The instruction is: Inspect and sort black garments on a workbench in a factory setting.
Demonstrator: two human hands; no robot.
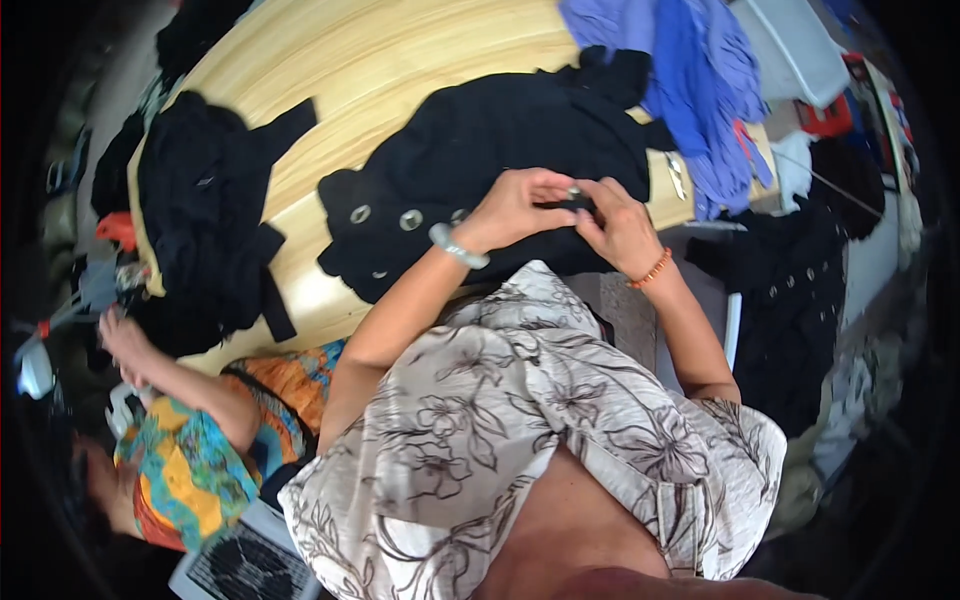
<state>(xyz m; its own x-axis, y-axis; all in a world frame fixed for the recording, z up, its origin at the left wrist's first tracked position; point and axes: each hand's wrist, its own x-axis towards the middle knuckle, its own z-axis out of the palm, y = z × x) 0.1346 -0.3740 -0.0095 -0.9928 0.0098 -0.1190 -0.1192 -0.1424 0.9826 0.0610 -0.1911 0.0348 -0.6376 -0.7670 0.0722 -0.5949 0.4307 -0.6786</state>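
A black knitted garment (500, 125) lies spread on the table in front of me, with large round silver-rimmed buttons (411, 220) along its near edge. Over that edge, toward its right end, my left hand (515, 212) and my right hand (615, 228) meet, fingertips pinched together. Between them shows a small shiny piece (574, 191), apparently another button, with dark cloth just below it. My fingers partly hide how it sits in the cloth. A pale bangle circles my left wrist, orange beads my right.
The light wooden table (400, 60) carries another black garment (200, 200) at left, purple clothes (690, 100) at far right and small scissors (675, 175). More black buttoned clothing (795, 300) hangs at right, near a white bin (790, 45). A co-worker (190, 460) sits close at left.
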